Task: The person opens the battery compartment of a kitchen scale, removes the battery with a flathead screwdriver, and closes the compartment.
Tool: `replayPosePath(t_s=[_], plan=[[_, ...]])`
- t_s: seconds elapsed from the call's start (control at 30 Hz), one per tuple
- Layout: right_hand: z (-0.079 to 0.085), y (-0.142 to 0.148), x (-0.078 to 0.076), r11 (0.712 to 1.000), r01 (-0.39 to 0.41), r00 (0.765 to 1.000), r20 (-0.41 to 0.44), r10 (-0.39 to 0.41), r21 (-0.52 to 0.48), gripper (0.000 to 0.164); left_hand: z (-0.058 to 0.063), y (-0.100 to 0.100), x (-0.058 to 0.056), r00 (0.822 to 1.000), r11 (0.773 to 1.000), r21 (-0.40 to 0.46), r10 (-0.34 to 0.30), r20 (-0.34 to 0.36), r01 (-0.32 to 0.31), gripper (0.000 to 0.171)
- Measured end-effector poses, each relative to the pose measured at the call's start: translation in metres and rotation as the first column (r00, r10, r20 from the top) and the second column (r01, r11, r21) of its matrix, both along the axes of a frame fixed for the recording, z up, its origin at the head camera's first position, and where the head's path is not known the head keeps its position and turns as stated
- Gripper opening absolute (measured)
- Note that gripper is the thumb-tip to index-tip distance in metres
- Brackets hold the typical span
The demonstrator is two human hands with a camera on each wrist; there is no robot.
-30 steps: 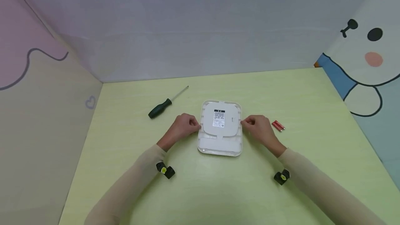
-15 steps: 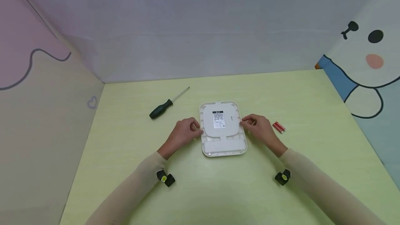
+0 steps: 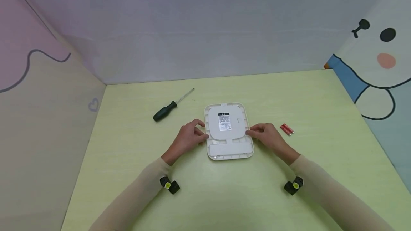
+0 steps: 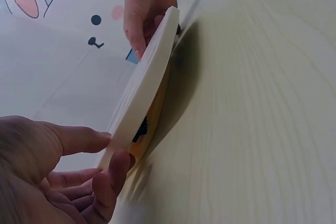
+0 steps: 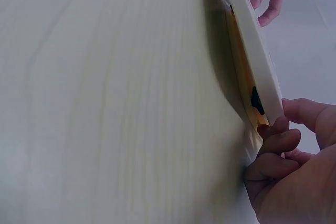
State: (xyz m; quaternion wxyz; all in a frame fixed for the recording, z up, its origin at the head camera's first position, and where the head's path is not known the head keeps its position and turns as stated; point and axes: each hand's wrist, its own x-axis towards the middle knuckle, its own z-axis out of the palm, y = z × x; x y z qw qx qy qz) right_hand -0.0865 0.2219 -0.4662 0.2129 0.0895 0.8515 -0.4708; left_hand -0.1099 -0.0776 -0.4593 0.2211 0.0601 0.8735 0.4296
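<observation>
A flat white plastic device (image 3: 229, 134) with rounded corners lies between my hands, its back facing up. A printed label (image 3: 224, 122) sits on its raised middle panel, with a long strip panel below. My left hand (image 3: 188, 137) pinches the left edge, thumb against the rim and a fingertip at the underside in the left wrist view. On the opposite edge my right hand (image 3: 271, 139) pinches likewise between thumb and fingers. Seen from the side, the rim (image 4: 149, 95) is tilted over the table, and an orange-yellow underside (image 5: 239, 45) with a dark piece (image 5: 256, 100) shows beneath.
A dark green-handled screwdriver (image 3: 167, 110) lies behind and left of the device. Two red batteries (image 3: 287, 129) rest side by side on the right of the pale yellow table (image 3: 231, 195). Walls (image 3: 205, 45) close off the back and sides.
The device has turned slightly, its near end swinging right. My left hand follows a little lower, with fingers more spread. My right hand has slid down along the right edge.
</observation>
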Motion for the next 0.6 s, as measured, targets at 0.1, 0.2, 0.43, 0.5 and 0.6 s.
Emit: replayPosePath(t_s=[0.1, 0.2, 0.43, 0.5, 0.6], plan=[[-0.0001, -0.0003, -0.0003, 0.999, 0.020, 0.999, 0.026, -0.019, -0.036, 0.037, -0.0015, 0.0008, 0.0004, 1.000, 1.000, 0.002, 0.003, 0.003, -0.003, 0.035], [0.0004, 0.0000, 0.0004, 0.996, 0.050, 0.997, 0.058, -0.046, -0.073, 0.037, -0.0024, 0.0015, 0.0011, 1.000, 1.000, -0.002, 0.008, 0.004, -0.008, 0.035], [0.0057, -0.0001, 0.0062, 0.981, 0.120, 0.992, 0.063, -0.112, -0.150, 0.040, 0.0002, 0.0013, 0.0029, 1.000, 1.000, 0.004, 0.016, -0.018, -0.016, 0.035], [0.0065, 0.0002, 0.0075, 0.975, 0.136, 0.990, 0.052, -0.129, -0.173, 0.040, 0.0006, 0.0007, 0.0031, 0.999, 1.000, 0.007, 0.020, -0.026, -0.020, 0.035], [0.0086, 0.0004, 0.0085, 0.969, 0.147, 0.989, 0.044, -0.141, -0.199, 0.042, 0.0010, 0.0000, 0.0031, 0.999, 1.000, 0.014, 0.025, -0.029, -0.025, 0.034]])
